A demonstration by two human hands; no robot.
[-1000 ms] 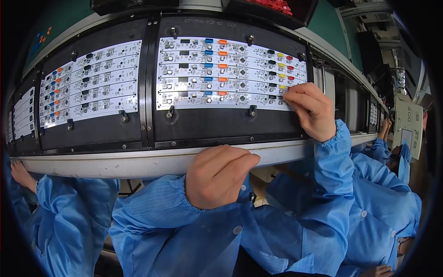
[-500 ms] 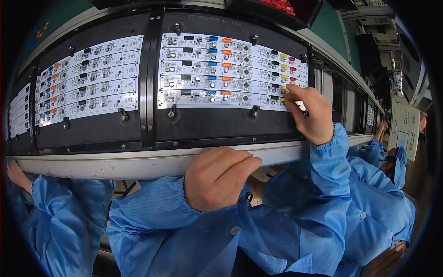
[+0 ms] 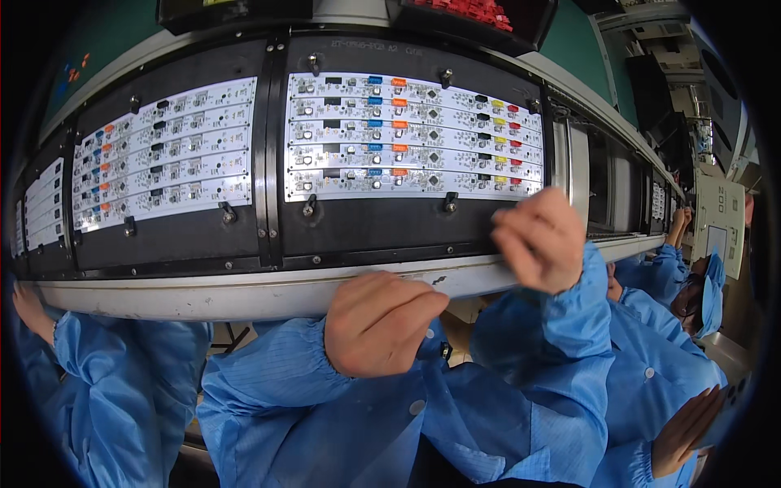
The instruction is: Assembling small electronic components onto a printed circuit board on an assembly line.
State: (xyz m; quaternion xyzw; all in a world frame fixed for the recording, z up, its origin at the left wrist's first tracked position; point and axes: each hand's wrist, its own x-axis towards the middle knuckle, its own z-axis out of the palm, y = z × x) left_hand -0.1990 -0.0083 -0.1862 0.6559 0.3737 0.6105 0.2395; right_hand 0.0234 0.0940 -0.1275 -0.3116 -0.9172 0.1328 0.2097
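In front of me lies a black fixture panel (image 3: 366,233) with several long white circuit boards (image 3: 350,182) clamped on it in rows. Each board bears blue, orange, black, yellow and red connectors near its ends; a red connector (image 3: 516,181) shows on the nearest row. My right hand (image 3: 543,241) hovers over the panel's near right corner, off the boards. Its fingers are bent and smeared by motion, so what they hold, if anything, is unclear. My left hand (image 3: 380,323) is closed above the pale front rail (image 3: 203,302); its curled fingers hide whatever is inside.
A black bin of red parts (image 3: 480,11) stands beyond the panel, with another black bin (image 3: 236,15) to its left. Similar board panels (image 3: 163,236) continue leftward. Co-workers' hands appear at the left (image 3: 32,306) and lower right (image 3: 687,431).
My right hand has drawn back from the right end of the nearest boards toward me, uncovering their red and yellow connectors. My left hand stays closed in nearly the same place.
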